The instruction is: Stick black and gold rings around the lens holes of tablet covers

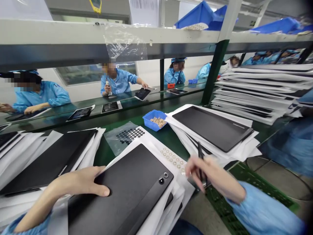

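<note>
A black tablet [127, 182] with a camera lens and a round ring near its right corner lies on a stack of white sheets in front of me. My left hand [78, 182] holds its left edge, thumb on top, the other fingers partly hidden. Off to the right, my right hand [207, 173] is blurred, its fingers closed around dark slim tweezers [200, 151]. Beside that hand is a white sheet with rows of pale rings [172, 158]. A clear sheet of black rings [130, 135] lies behind the tablet.
A blue bin [155, 120] of small tan rings stands beyond the tablet. Stacked tablets lie left [51, 160] and right [212, 125]. A tall pile of interleaved sheets [259, 94] rises at the back right. Co-workers sit across the line under an overhead shelf [73, 34].
</note>
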`<action>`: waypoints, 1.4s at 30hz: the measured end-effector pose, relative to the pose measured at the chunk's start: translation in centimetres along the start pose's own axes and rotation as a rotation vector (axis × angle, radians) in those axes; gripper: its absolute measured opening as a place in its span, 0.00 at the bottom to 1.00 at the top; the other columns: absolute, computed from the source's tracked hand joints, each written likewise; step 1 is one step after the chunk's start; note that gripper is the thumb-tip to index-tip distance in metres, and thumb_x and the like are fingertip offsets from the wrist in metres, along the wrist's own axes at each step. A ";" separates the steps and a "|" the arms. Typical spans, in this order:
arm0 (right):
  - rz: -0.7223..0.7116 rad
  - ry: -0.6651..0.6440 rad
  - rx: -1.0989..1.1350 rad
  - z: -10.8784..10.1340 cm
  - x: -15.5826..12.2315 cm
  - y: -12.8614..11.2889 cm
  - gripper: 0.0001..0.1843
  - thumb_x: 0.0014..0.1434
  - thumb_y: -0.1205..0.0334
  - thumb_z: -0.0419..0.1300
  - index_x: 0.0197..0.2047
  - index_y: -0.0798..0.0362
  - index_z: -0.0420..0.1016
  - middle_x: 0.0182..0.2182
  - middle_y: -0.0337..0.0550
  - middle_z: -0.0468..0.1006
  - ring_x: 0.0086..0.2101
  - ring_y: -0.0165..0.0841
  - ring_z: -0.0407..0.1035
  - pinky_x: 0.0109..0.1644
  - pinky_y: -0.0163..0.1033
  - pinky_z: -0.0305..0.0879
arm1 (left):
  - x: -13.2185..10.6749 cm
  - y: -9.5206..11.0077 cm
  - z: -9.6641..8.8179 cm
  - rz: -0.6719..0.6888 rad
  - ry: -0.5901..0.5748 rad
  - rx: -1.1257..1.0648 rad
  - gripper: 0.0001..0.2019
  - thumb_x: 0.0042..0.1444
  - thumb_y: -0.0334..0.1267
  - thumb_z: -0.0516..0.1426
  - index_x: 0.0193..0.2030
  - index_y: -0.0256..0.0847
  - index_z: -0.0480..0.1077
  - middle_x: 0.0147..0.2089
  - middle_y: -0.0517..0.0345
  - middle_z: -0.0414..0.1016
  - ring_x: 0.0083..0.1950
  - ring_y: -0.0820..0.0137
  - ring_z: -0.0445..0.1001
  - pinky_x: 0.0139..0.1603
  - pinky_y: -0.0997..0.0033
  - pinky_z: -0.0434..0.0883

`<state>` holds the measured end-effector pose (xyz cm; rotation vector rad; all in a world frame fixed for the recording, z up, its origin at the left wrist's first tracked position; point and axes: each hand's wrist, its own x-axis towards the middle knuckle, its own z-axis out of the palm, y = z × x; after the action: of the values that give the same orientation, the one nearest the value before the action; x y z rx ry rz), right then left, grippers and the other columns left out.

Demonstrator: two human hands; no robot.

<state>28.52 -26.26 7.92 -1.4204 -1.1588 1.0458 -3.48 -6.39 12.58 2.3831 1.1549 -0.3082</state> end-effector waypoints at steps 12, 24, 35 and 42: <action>-0.081 0.368 -0.030 1.1 11.2 5.0 0.18 0.54 0.45 0.61 0.33 0.52 0.66 0.23 0.42 0.79 0.27 0.39 0.78 0.33 0.40 0.75 | 3.7 11.1 3.1 0.553 -0.094 0.122 0.41 0.50 0.55 0.63 0.68 0.53 0.53 0.73 0.53 0.44 0.72 0.42 0.39 0.65 0.33 0.48; -0.129 0.437 -0.250 1.4 11.2 5.9 0.15 0.59 0.48 0.58 0.32 0.52 0.65 0.22 0.43 0.78 0.25 0.37 0.76 0.31 0.38 0.72 | 4.8 9.5 4.4 0.608 -0.064 0.044 0.37 0.49 0.57 0.63 0.65 0.53 0.59 0.72 0.50 0.47 0.71 0.38 0.39 0.62 0.25 0.44; -0.149 0.322 0.379 3.1 4.0 1.2 0.15 0.60 0.52 0.60 0.30 0.53 0.62 0.19 0.34 0.74 0.15 0.27 0.68 0.16 0.30 0.65 | 5.2 9.0 5.0 0.706 0.040 0.031 0.32 0.50 0.56 0.62 0.61 0.53 0.64 0.68 0.49 0.56 0.69 0.40 0.48 0.62 0.28 0.49; -0.117 0.429 0.398 6.3 1.1 2.5 0.14 0.63 0.52 0.56 0.32 0.52 0.60 0.13 0.32 0.71 0.12 0.25 0.65 0.15 0.28 0.64 | 5.0 9.4 4.7 0.724 -0.017 -0.003 0.22 0.52 0.49 0.64 0.54 0.57 0.68 0.68 0.57 0.57 0.71 0.47 0.46 0.65 0.32 0.46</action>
<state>22.86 -24.23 4.47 -1.1681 -0.6688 0.7840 7.03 -10.39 9.53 2.5949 0.2277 -0.0764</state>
